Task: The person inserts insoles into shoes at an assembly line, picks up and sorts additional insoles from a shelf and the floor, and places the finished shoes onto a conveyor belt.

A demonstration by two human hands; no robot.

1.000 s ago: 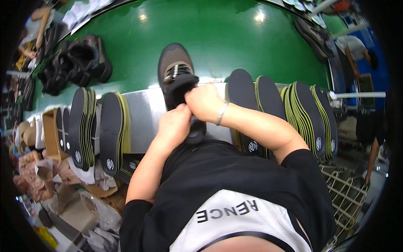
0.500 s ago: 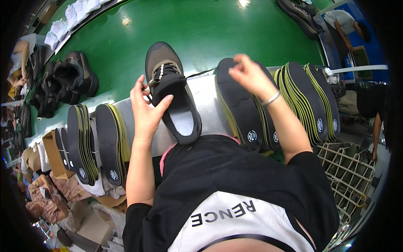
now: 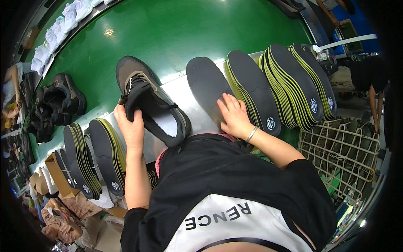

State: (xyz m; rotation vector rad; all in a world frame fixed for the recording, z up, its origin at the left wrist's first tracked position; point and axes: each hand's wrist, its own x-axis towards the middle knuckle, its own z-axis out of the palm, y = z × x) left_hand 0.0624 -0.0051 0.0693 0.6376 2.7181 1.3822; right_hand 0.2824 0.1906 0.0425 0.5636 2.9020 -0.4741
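A brown and black lace-up shoe (image 3: 140, 80) lies on the table's near edge, toe pointing away and to the left, with a pale lining in its heel area. My left hand (image 3: 131, 128) is closed on the shoe's tongue and collar, thumb inside the opening. To the right, a black insole (image 3: 203, 80) lies with its toe end away from me. My right hand (image 3: 235, 115) grips its heel end, with the fingers on top and the thumb at the near side; the hand hides the heel.
Stacks of black insoles with yellow-green undersides (image 3: 252, 80) stand to the right, and more insole stacks (image 3: 105, 151) to the left. Dark shoes (image 3: 65, 96) sit at the far left of the green table (image 3: 201, 29). A wire rack (image 3: 336, 155) stands at the right.
My right hand has come down from above the insoles onto the heel end of one. The shoe's toe has swung left, and my left hand has shifted to its tongue.
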